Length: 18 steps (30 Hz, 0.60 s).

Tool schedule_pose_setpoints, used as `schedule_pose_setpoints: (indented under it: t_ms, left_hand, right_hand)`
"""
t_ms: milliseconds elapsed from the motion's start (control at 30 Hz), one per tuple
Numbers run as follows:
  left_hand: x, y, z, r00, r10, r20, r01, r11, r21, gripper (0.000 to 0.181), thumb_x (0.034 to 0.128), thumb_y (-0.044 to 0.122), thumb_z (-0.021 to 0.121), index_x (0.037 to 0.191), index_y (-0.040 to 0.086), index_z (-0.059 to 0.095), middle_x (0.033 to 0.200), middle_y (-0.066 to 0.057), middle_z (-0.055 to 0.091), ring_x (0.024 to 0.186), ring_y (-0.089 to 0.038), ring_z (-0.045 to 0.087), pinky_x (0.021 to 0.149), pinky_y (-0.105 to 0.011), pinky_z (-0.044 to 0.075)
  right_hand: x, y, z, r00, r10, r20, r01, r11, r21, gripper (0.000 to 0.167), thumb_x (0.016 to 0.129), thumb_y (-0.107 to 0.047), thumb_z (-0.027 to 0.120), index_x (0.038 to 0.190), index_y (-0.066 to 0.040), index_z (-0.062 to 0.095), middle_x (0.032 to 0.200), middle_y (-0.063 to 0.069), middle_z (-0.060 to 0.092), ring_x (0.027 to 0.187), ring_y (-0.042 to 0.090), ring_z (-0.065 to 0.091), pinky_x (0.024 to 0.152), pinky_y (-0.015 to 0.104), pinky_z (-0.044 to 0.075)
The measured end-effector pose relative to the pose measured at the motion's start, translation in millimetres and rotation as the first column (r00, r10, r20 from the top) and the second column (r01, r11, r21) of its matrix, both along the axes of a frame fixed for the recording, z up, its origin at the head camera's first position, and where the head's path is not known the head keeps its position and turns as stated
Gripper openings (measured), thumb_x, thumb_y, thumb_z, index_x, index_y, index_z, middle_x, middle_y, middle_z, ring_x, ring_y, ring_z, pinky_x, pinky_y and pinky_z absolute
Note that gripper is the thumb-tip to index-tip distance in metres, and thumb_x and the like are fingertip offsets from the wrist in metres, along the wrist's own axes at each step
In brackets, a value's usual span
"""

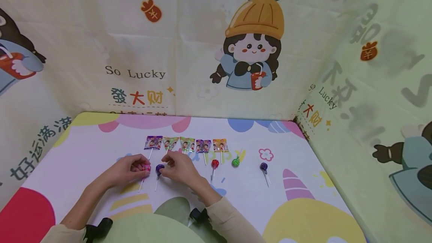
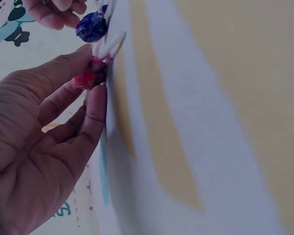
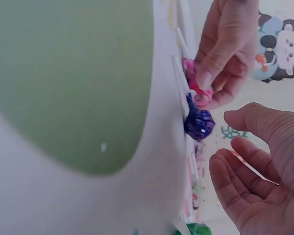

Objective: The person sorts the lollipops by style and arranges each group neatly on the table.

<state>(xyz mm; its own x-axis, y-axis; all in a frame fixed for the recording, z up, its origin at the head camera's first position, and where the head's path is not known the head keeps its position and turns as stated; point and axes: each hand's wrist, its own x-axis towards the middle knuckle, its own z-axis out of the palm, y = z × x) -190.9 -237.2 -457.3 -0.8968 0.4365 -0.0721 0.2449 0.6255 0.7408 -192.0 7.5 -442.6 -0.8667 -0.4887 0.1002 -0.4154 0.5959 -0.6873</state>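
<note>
My left hand [image 1: 127,168] pinches the wrapped head of a pink lollipop [image 1: 146,168] between thumb and fingers; its white stick points toward me. Just right of it lies a dark purple lollipop [image 1: 159,168] on the table, stick also toward me. Beside that purple head is my right hand [image 1: 180,168]. In the right wrist view, the right thumb and fingers [image 3: 224,183] are spread apart, with a gap to the purple wrapper [image 3: 200,123]. The left wrist view has the left fingertips on the pink-red wrapper [image 2: 89,78].
Behind the hands, several flat-bagged lollipops [image 1: 187,144] form a row. To the right lie a red lollipop [image 1: 215,164], a green lollipop [image 1: 236,162] and another purple lollipop [image 1: 264,166]. A printed cloth covers the table [image 1: 243,205]; printed curtains [image 1: 195,48] hang around it.
</note>
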Motion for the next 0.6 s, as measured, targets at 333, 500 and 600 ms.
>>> schedule_pose_setpoints:
  t_ms: [333, 500, 600]
  left_hand:
    - [-5.0, 0.9, 9.9, 0.996, -0.047, 0.071, 0.048, 0.999, -0.02, 0.027, 0.0887, 0.024, 0.081, 0.103, 0.01, 0.064, 0.086, 0.001, 0.059, 0.08, -0.017, 0.053, 0.07, -0.023, 0.048]
    - [-7.4, 3.0, 13.6, 0.996, -0.073, 0.052, 0.074, 0.997, -0.027, 0.026, 0.0874, 0.021, 0.082, 0.101, 0.009, 0.064, 0.084, 0.001, 0.059, 0.078, -0.016, 0.053, 0.069, -0.024, 0.048]
    - [-9.2, 4.2, 13.4, 0.996, -0.078, 0.05, 0.079, 0.996, -0.029, 0.026, 0.0865, 0.021, 0.083, 0.1, 0.009, 0.064, 0.084, 0.001, 0.059, 0.078, -0.016, 0.053, 0.069, -0.024, 0.047]
  right_hand:
    - [15.4, 24.7, 6.8, 1.0, -0.025, -0.006, 0.024, 0.99, -0.142, 0.027, 0.091, -0.017, 0.076, 0.114, -0.003, 0.07, 0.11, 0.011, 0.071, 0.098, 0.02, 0.069, 0.085, 0.018, 0.054]
    - [17.4, 37.7, 4.5, 0.999, -0.039, -0.003, 0.038, 0.984, -0.176, 0.027, 0.092, -0.016, 0.076, 0.114, -0.001, 0.069, 0.111, 0.014, 0.071, 0.1, 0.028, 0.069, 0.087, 0.026, 0.057]
    - [18.8, 44.8, 3.2, 0.999, -0.052, 0.011, 0.053, 0.983, -0.174, 0.027, 0.093, -0.016, 0.076, 0.115, -0.003, 0.069, 0.113, 0.014, 0.07, 0.101, 0.029, 0.07, 0.088, 0.028, 0.057]
